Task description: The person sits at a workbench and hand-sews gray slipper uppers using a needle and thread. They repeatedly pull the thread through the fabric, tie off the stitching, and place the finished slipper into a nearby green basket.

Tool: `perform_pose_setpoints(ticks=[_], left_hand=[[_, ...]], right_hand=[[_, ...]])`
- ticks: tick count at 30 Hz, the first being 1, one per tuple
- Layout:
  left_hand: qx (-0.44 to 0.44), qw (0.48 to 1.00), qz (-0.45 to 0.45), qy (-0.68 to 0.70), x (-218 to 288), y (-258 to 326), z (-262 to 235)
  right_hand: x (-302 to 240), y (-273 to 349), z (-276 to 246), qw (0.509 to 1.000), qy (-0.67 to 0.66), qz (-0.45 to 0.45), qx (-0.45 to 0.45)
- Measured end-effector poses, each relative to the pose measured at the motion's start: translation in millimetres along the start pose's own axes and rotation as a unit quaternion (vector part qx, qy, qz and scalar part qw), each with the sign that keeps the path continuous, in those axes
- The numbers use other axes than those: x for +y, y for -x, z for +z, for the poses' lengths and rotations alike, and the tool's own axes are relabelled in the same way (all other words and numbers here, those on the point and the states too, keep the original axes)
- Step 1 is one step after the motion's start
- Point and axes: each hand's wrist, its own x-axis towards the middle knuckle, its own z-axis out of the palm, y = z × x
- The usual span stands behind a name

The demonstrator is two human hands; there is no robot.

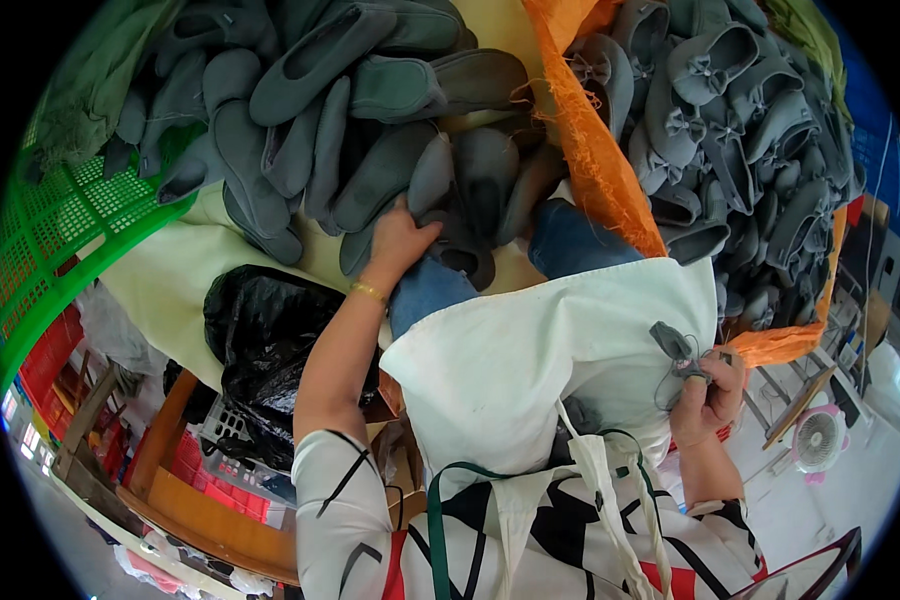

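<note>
My left hand (402, 240) reaches into a heap of grey slip-on shoes at the front. Its fingers close on the edge of a grey shoe (430, 178), and part of the grip is hidden among the shoes. Off to the right, my right hand (710, 395) pinches a small grey fabric bow (686, 368), with a dark thread looping loosely beside it. A white apron (500, 350) covers my lap below both hands. The plain shoes in the heap (320, 60) carry no bows.
At the right, an orange-edged sack (610, 180) is full of grey shoes with bows (705, 75). A green plastic basket (100, 225) stands left, above a black plastic bag (270, 330) and a wooden chair (210, 510). A pink fan (820, 440) sits on the right.
</note>
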Motion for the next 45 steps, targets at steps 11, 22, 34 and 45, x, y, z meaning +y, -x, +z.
perform_pose_setpoints(ticks=[11, 22, 34, 45], left_hand=[[0.236, 0.971, 0.035, 0.035, 16.4, 22.1, -157.6], [-0.117, 0.776, 0.575, -0.231, 130.9, -4.0, -4.5], [-0.175, 0.693, 0.487, -0.501, 119.3, -15.4, 12.5], [0.304, 0.871, 0.363, 0.131, 209.5, 152.0, -181.6]], right_hand=[[0.1, 3.1, 1.6, 1.0, -0.027, 0.008, 0.012], [-7.3, -0.6, 2.5, 0.999, -0.028, 0.016, 0.002], [-7.7, -3.8, 8.0, 0.998, -0.039, 0.017, 0.045], [-26.6, 12.2, 19.6, 0.986, -0.14, 0.057, 0.068]])
